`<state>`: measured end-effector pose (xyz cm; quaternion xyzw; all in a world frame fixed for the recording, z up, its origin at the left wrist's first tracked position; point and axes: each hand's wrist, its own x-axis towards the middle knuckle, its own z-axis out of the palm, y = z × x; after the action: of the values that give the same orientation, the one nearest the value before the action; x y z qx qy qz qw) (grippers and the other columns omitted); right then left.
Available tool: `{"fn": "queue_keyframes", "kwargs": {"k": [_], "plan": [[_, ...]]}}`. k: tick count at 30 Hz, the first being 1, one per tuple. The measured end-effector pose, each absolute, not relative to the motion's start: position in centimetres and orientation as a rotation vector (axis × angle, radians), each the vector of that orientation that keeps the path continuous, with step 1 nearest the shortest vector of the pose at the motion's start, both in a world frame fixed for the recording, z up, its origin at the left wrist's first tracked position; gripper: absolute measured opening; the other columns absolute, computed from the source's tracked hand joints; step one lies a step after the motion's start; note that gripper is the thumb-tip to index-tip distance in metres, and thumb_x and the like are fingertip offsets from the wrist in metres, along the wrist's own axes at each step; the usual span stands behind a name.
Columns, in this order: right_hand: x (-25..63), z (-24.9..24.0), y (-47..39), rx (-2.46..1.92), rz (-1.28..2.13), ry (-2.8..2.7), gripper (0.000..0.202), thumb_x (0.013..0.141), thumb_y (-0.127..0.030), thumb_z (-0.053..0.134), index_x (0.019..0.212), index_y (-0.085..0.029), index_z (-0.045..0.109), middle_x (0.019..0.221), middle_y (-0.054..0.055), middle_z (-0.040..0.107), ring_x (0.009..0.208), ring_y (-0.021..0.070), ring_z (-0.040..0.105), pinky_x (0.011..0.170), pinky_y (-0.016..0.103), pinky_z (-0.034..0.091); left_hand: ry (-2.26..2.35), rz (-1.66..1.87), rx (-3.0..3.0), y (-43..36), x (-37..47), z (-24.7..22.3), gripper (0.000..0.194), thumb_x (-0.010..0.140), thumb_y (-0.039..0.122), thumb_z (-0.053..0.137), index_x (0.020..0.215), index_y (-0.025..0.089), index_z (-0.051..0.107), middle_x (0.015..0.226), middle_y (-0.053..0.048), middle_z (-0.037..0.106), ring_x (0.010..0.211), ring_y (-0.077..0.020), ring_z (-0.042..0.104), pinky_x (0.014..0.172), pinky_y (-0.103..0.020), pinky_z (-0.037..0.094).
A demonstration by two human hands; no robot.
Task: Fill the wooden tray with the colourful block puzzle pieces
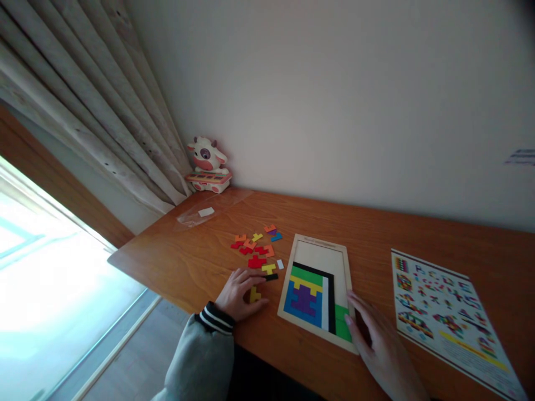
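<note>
Head camera view: your left hand [238,295] arches low over the wooden tabletop [359,216], thumb and fingers spread around a yellow piece [254,295], fingertips just beside a black piece [271,277]; whether they touch either, you cannot tell. Your right hand [378,340] rests at the right rim of a puzzle tray [284,290], its thumb and fingers parted. The tray lies between your hands, fitted purple, blue, yellow, green, white and black pieces filling its near part. Loose red pieces [257,261] lie beyond your left hand; a printed sheet [445,320] lies to the tray's right. A cow toy [207,153] stands near the curtain [104,106].
</note>
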<state>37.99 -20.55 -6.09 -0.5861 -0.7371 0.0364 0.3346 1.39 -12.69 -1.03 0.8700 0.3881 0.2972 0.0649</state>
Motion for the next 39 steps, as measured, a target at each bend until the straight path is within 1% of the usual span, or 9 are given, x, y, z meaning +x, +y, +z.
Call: {"fn": "queue_keyframes", "kwargs": {"k": [4,11,15,19,22,24,33,36,39], "plan": [[38.0,-6.1,-20.6,-1.528,0.104,-1.929,0.045,0.097,-0.045,0.045,0.136,-0.023,0.048,0.137,0.012,0.059,0.123,0.0287,0.059,0.103,0.049,0.050,1.222,0.901,2.645,-13.3,1.1,-1.4,0.043,0.081,0.050,0.073,0.113,0.022,0.066,0.115,-0.011,0.069,0.103,-0.0261,0.065,0.089,-0.043,0.053],[38.0,-6.3,-20.5,-1.545,0.124,-1.928,0.045,0.097,-0.045,0.046,0.137,-0.023,0.047,0.137,0.012,0.059,0.124,0.0293,0.058,0.104,0.051,0.049,1.277,0.893,2.586,-12.7,1.0,-2.2,0.029,0.089,0.042,0.066,0.111,0.022,0.066,0.118,-0.009,0.069,0.107,-0.0242,0.064,0.091,-0.042,0.052],[38.0,-6.4,-20.5,-1.527,0.122,-1.929,0.044,0.098,-0.043,0.046,0.137,-0.023,0.046,0.138,0.012,0.057,0.125,0.0286,0.057,0.106,0.050,0.048,1.293,0.896,2.579,-12.9,1.1,-2.1,0.024,0.092,0.038,0.063,0.110,0.022,0.066,0.118,-0.008,0.069,0.107,-0.0236,0.064,0.092,-0.042,0.052],[38.1,-6.6,-20.6,-1.534,0.123,-1.932,0.045,0.097,-0.044,0.047,0.137,-0.022,0.046,0.138,0.012,0.058,0.125,0.0283,0.057,0.106,0.050,0.047,1.331,0.851,2.597,-13.1,1.4,-1.6,0.028,0.095,0.035,0.059,0.119,0.023,0.064,0.124,-0.009,0.067,0.114,-0.0249,0.061,0.096,-0.045,0.050],[38.1,-6.5,-20.5,-1.540,0.122,-1.931,0.045,0.097,-0.044,0.047,0.137,-0.022,0.047,0.137,0.012,0.058,0.125,0.0284,0.057,0.105,0.049,0.048,1.325,0.742,2.646,-13.1,1.6,-1.4,0.036,0.095,0.037,0.057,0.129,0.025,0.059,0.132,-0.009,0.063,0.125,-0.0277,0.054,0.101,-0.050,0.047],[38.0,-6.4,-20.5,-1.535,0.112,-1.925,0.045,0.097,-0.045,0.047,0.136,-0.022,0.047,0.136,0.012,0.059,0.123,0.0287,0.058,0.104,0.050,0.049,1.319,0.678,2.654,-13.1,1.7,-1.2,0.039,0.096,0.039,0.055,0.132,0.025,0.057,0.135,-0.009,0.061,0.128,-0.0285,0.052,0.103,-0.052,0.045],[37.8,-6.1,-20.5,-1.516,0.120,-1.918,0.044,0.097,-0.045,0.047,0.136,-0.023,0.048,0.136,0.012,0.060,0.123,0.0291,0.059,0.103,0.049,0.050,1.319,0.721,2.619,-13.1,1.7,-1.3,0.034,0.095,0.037,0.057,0.126,0.024,0.062,0.129,-0.011,0.063,0.122,-0.0276,0.057,0.103,-0.049,0.048],[37.8,-6.0,-20.5,-1.518,0.114,-1.914,0.044,0.097,-0.045,0.047,0.135,-0.023,0.049,0.135,0.012,0.060,0.123,0.0292,0.058,0.104,0.049,0.050,1.357,0.769,2.639,-13.1,1.6,-1.5,0.035,0.094,0.037,0.058,0.126,0.024,0.062,0.132,-0.011,0.061,0.127,-0.0301,0.052,0.104,-0.052,0.047],[37.8,-6.0,-20.5,-1.530,0.114,-1.918,0.044,0.097,-0.046,0.046,0.135,-0.023,0.049,0.135,0.012,0.060,0.124,0.0292,0.058,0.105,0.050,0.049,1.378,0.762,2.639,-13.0,1.5,-1.6,0.036,0.093,0.038,0.059,0.127,0.024,0.061,0.133,-0.011,0.062,0.127,-0.0304,0.052,0.105,-0.055,0.045]]}}
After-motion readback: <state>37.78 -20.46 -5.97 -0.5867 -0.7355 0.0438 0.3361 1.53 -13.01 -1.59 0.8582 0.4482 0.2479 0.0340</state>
